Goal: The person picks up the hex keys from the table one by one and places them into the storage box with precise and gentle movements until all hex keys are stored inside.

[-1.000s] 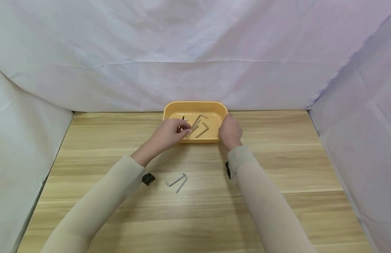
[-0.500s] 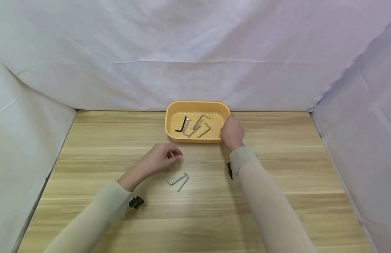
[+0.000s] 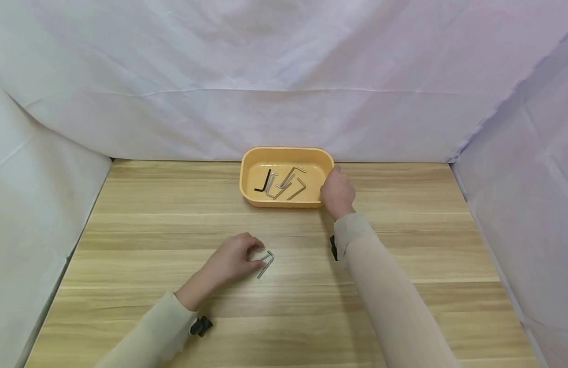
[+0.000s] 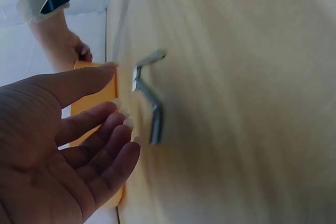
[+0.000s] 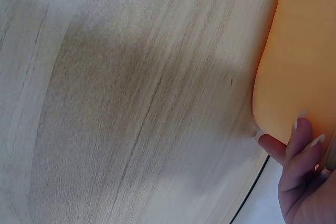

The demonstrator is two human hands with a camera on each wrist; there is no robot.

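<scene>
1. The left hand [image 3: 233, 261] hovers loosely open, fingertips [image 4: 126, 121] just beside a silver hex key [image 3: 265, 263] on the wooden table [image 3: 403, 245] (nothing gripped).
2. The right hand [image 3: 337, 191] holds the yellow tray [image 3: 247, 191] by its right end, fingers curled on the rim; more hex keys [image 3: 284, 183] lie inside.

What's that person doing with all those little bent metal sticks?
A person is at a wooden table with a yellow tray that holds several small L-shaped hex keys. The right hand holds the tray's right side. The left hand, fingers loose and holding nothing, is right beside a silver hex key lying on the table in front of the tray; whether the fingertips touch it is hard to tell.
</scene>
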